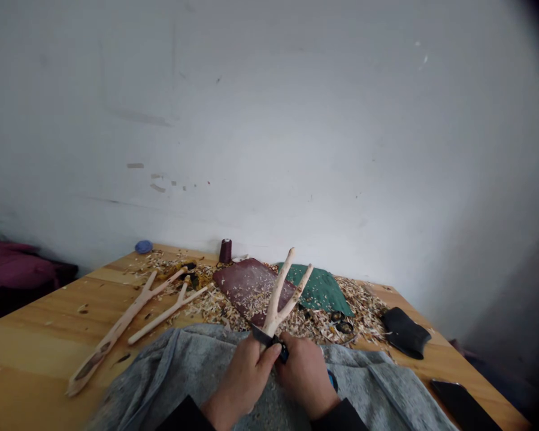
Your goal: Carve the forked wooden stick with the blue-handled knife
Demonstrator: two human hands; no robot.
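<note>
A peeled, forked stick (276, 299) points up and away from me, its two prongs at the far end. My left hand (247, 374) is wrapped round its lower part, with the thumb reaching toward the knife. My right hand (304, 371) grips the dark handle of a knife (263, 335), whose blade lies across the stick just below the fork. The stick's lower end is hidden by my hands. Beneath both hands a grey cloth (197, 359) is spread over the table's near edge.
Wood shavings (363, 305) cover the back of the wooden table (31, 329). Two more forked sticks, a long one (121, 329) and a shorter one (168, 314), lie left. Maroon (238, 281) and green (326, 290) sheets lie behind. A black pouch-like piece (405, 331) and a phone (462, 404) are right.
</note>
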